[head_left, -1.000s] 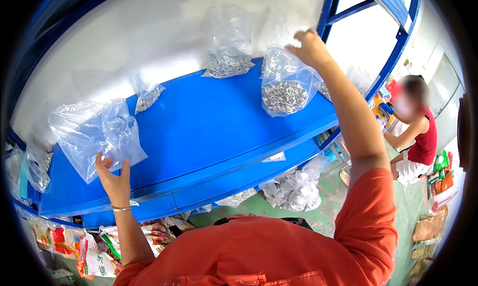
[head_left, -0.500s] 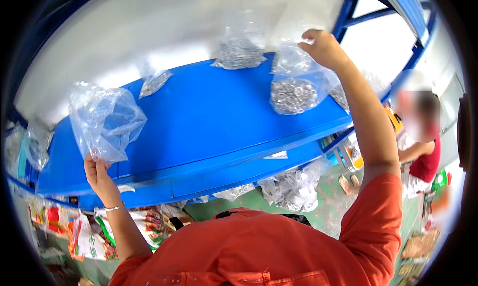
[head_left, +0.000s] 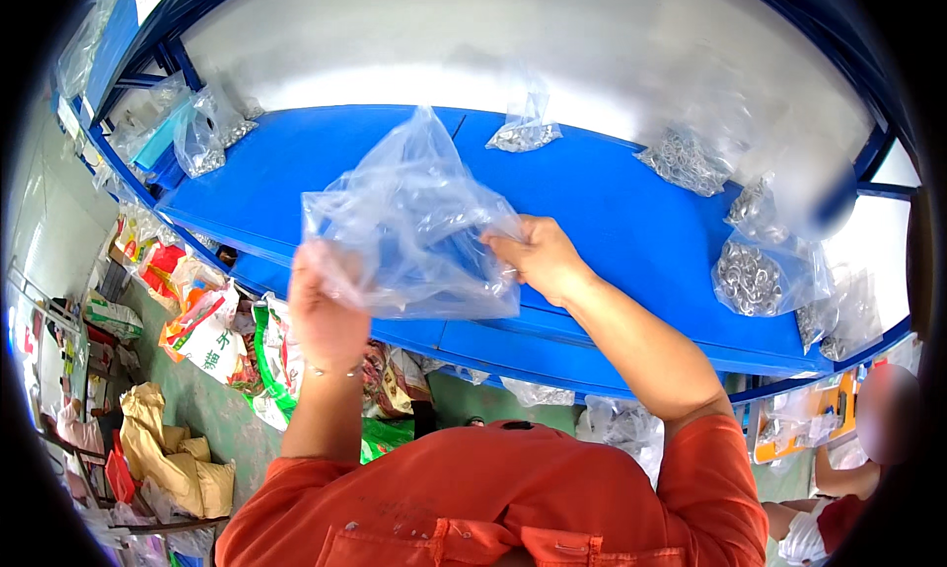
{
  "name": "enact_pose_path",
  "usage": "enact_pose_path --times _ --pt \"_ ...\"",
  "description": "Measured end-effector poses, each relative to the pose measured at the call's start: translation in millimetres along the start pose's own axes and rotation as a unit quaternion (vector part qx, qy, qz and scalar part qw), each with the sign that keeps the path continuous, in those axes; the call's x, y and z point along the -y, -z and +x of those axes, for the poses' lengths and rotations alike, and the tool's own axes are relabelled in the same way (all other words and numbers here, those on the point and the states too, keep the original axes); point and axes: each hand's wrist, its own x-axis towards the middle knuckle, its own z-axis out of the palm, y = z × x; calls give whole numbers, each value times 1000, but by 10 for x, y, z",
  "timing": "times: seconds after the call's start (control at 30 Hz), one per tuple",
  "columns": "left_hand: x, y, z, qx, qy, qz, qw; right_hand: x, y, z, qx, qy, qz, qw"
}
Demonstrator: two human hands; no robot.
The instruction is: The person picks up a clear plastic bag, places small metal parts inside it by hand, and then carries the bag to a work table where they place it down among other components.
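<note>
A large clear plastic bag (head_left: 419,207) is spread between my two hands, above the blue shelf (head_left: 631,241). My left hand (head_left: 330,305), slightly blurred, grips its lower left edge, the fingers partly behind the film. With thumb and fingers pinched, my right hand (head_left: 545,258) holds the bag's right side. No contents show clearly through the crumpled film. Beyond my hands, a small bag of metal parts (head_left: 523,133) stands at the shelf's back. Farther right are a bag of metal pieces (head_left: 691,160) and a bag of ring-shaped metal parts (head_left: 750,279).
Bags of small parts (head_left: 202,138) stand at the shelf's left end. Printed sacks (head_left: 212,345) and brown paper bags (head_left: 173,453) lie on the floor at left. Plastic bags (head_left: 621,424) fill the space below the shelf. Another person (head_left: 848,478) sits at the lower right.
My right hand has come away from the bags at the right and now grips the clear bag. My left hand has brought that bag toward the middle. The view has turned left.
</note>
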Motion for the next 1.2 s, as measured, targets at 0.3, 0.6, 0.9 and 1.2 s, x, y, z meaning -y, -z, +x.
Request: enact_pose_path --times 0.3,0.6,0.9,1.2 --pt "-1326 565 -209 -227 -324 302 867 286 374 555 -162 246 -242 925" --pt "-1520 222 -329 -41 58 582 810 305 1022 1351 -325 57 -404 853" --pt "-583 175 -215 241 349 463 778 550 1289 301 -241 110 -141 954" --pt "361 116 -245 221 129 518 816 51 1702 -948 -164 279 124 938"
